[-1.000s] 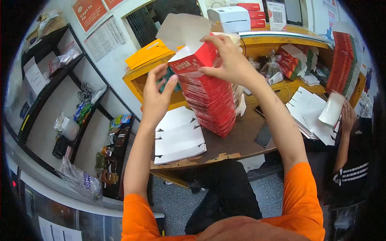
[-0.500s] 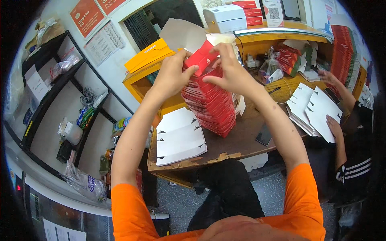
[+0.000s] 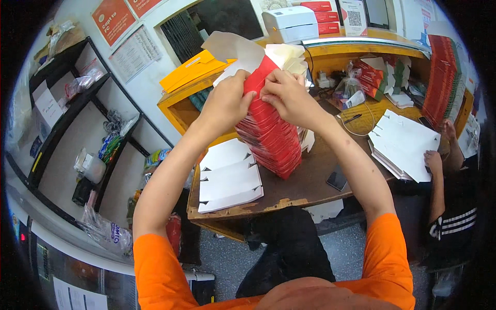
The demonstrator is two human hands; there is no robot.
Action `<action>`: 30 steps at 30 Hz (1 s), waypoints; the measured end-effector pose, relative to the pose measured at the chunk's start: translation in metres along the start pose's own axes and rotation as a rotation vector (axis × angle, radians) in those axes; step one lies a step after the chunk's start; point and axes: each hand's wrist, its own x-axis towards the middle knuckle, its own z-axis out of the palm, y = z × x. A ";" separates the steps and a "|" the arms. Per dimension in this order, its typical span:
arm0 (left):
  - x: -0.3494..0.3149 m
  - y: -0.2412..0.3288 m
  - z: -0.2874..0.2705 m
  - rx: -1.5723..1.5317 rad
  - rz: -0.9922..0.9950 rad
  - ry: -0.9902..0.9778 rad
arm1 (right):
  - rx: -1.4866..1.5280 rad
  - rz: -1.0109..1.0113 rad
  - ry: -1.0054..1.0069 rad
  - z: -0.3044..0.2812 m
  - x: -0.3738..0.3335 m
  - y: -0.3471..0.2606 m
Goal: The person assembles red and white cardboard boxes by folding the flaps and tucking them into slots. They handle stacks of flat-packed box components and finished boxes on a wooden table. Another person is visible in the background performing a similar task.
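A tall stack of folded red cardboard cartons (image 3: 271, 139) rises from the brown table in front of me, leaning a little. At its top is a red carton (image 3: 262, 72) with a pale flap raised behind it. My left hand (image 3: 227, 98) is closed on its left side, thumb on the red face. My right hand (image 3: 287, 95) pinches its right side, fingers bent. To the left of the stack lies a pile of flat white cardboard blanks (image 3: 230, 178) with slotted edges.
A black phone (image 3: 337, 178) lies on the table (image 3: 289, 194). At right, a co-worker's hand (image 3: 433, 161) touches white blanks (image 3: 403, 139); another red stack (image 3: 440, 77) stands behind. A yellow box (image 3: 191, 71) and a white printer (image 3: 290, 24) sit farther back. Black shelves (image 3: 67, 124) line the left.
Both hands have come down slightly, and the top carton now sits closer in line with the stack. My right fingers have closed in. The co-worker's far hand has drawn back toward the white blanks.
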 end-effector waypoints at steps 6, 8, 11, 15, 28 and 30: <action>0.020 -0.009 0.003 -0.074 0.097 -0.094 | 0.019 -0.037 -0.049 0.002 0.002 0.001; 0.026 -0.010 0.001 -0.047 0.143 -0.102 | -0.006 -0.047 -0.083 -0.004 0.002 0.001; 0.030 -0.014 0.004 0.028 0.213 -0.111 | -0.053 -0.041 -0.144 -0.009 0.001 0.005; 0.033 0.001 0.006 0.155 0.131 -0.229 | -0.142 -0.048 -0.140 -0.007 0.001 0.005; 0.043 -0.004 0.009 -0.109 0.010 -0.198 | 0.144 -0.015 -0.076 -0.013 -0.001 0.011; 0.044 -0.003 0.011 -0.190 0.009 -0.185 | 0.167 -0.012 -0.083 -0.016 0.000 0.016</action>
